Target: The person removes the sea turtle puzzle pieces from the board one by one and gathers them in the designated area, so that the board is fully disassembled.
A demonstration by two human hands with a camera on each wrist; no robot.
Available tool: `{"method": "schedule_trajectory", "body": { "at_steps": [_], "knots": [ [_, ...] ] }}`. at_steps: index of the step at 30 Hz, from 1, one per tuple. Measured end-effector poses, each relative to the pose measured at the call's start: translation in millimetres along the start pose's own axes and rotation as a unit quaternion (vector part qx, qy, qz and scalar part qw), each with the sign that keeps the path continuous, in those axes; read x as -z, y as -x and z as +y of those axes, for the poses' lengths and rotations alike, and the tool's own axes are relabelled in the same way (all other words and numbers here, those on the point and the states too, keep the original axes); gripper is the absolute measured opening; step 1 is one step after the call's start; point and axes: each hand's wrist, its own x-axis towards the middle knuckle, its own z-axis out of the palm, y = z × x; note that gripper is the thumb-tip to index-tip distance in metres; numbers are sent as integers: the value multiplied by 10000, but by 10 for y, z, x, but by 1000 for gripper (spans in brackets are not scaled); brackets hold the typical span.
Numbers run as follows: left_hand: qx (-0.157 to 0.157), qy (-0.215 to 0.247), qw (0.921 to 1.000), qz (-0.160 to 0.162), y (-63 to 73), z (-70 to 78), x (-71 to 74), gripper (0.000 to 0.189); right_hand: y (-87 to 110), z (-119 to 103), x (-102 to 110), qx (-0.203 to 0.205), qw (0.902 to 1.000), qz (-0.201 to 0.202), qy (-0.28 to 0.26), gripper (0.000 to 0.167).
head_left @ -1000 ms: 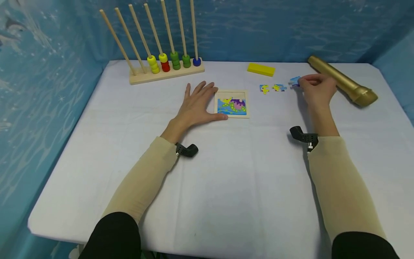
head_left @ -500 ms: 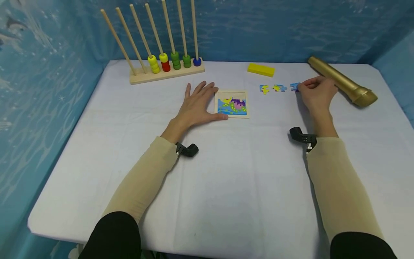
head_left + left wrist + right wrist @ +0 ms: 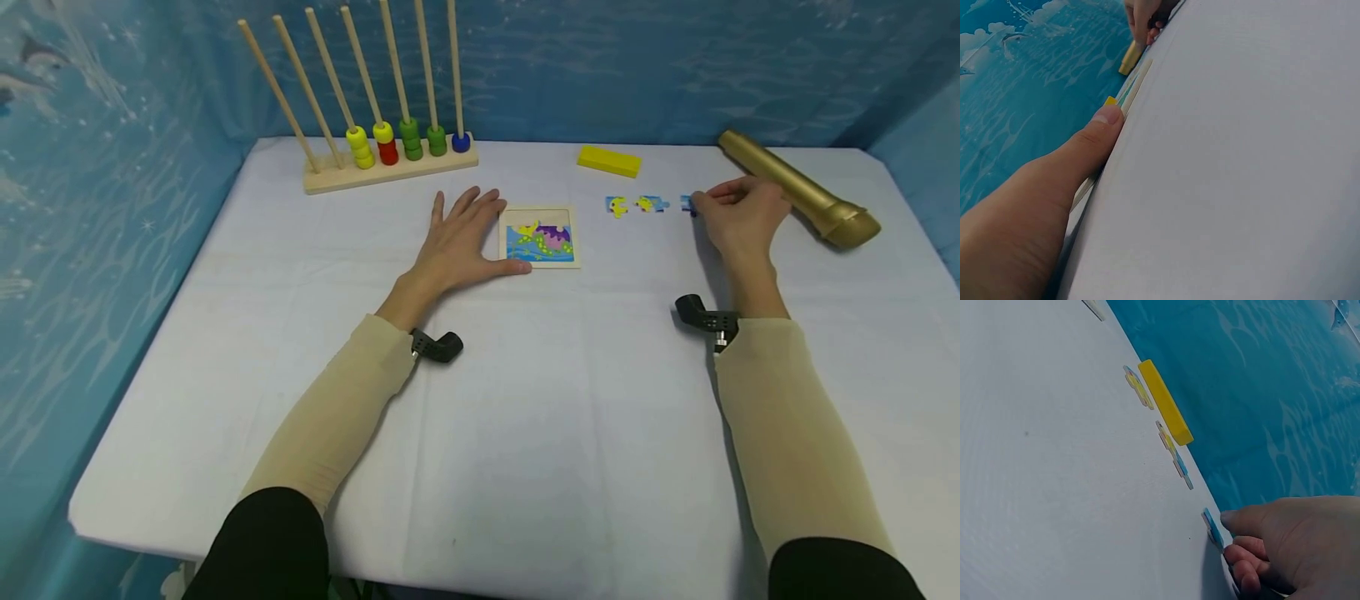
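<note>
A small square wooden puzzle frame (image 3: 542,265) lies mid-table, its lower part filled with a colourful picture and a bare strip along its top. My left hand (image 3: 459,248) rests beside it with fingers spread; the thumb touches its front edge and the fingertips reach its left side. Off to the right, my right hand (image 3: 738,212) pinches a blue jigsaw piece (image 3: 1212,530) at its edge, low at the table, partly hidden by the fingers. Left of it lie two loose pieces, a blue-and-yellow piece (image 3: 649,203) and a piece with a yellow shape (image 3: 617,207).
A yellow block (image 3: 609,161) lies behind the loose pieces. Past my right hand is a gold tube-like object with a flared end (image 3: 798,190). A wooden peg abacus (image 3: 390,171) with coloured beads stands at the back left. Blue curtain (image 3: 600,75) surrounds the white table.
My right hand has lowered slightly, and the blue piece has gone from tilted up to flat at the table, in line with the other two. The left hand keeps its place.
</note>
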Motion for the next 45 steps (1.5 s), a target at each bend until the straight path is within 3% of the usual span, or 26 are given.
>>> {"method": "schedule_trajectory", "body": {
  "at_steps": [9, 23, 28, 31, 36, 41, 45],
  "knots": [
    [108, -40, 9999, -29, -27, -5, 2, 112, -28, -14, 24, -61, 9983, -508, 292, 21],
    [17, 24, 10000, 18, -16, -14, 16, 111, -36, -14, 63, 46, 9979, -591, 276, 20],
    [25, 47, 10000, 10, -11, -17, 21, 111, -17, -42, 5, 504, 9987, 70, 8, 29],
    [20, 56, 10000, -7, -6, -18, 23, 111, 8, -87, -59, 738, 9969, 218, -175, 31],
    [-28, 81, 10000, -7, 9, -22, 22, 111, 149, -270, -240, 912, 9948, -36, -444, 36],
    [-79, 54, 10000, 29, 11, -25, 16, 111, 419, -503, -518, 1698, 9823, -387, -689, 33],
    [-67, 54, 10000, 43, 9, -21, 17, 111, 600, -635, -681, 2011, 9728, -767, -855, 29]
  ]
}}
